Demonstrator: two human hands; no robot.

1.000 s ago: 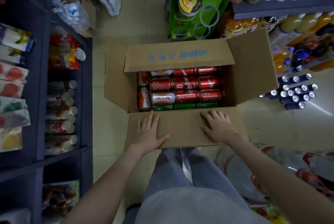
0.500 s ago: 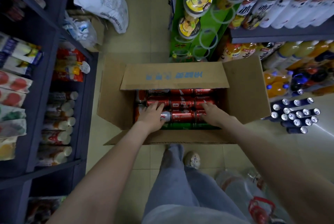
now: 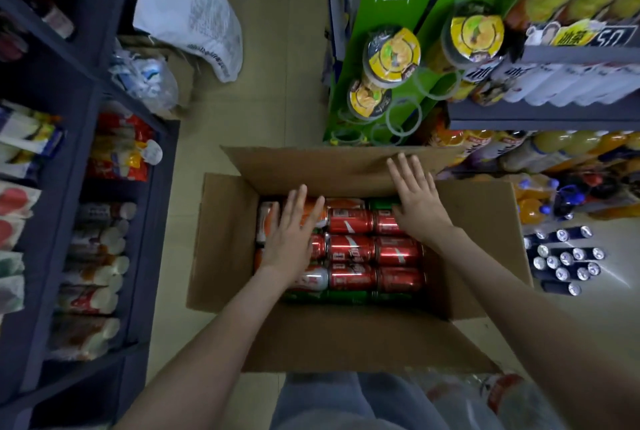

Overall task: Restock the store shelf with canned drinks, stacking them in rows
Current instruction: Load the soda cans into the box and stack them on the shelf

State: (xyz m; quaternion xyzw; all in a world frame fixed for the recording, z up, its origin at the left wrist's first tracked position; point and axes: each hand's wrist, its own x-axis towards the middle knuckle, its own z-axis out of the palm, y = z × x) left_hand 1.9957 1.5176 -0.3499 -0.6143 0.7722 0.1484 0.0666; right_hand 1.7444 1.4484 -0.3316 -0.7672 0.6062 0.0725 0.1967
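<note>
- Fingers [image 3: 298, 202] of the left hand [image 3: 289, 239] are straight and close together, laid over orange cans [image 3: 344, 203] in the far-left part of the cardboard box [image 3: 221, 246], gripping nothing.
- The right hand [image 3: 417, 202] is spread flat, fingers straight, against the box's far flap [image 3: 311, 166].
- Red cans [image 3: 351, 249] lie on their sides in rows inside the box, with green cans [image 3: 346, 297] along its near edge.
- Dark blue cans [image 3: 564, 256] sit on the floor to the right.
</note>
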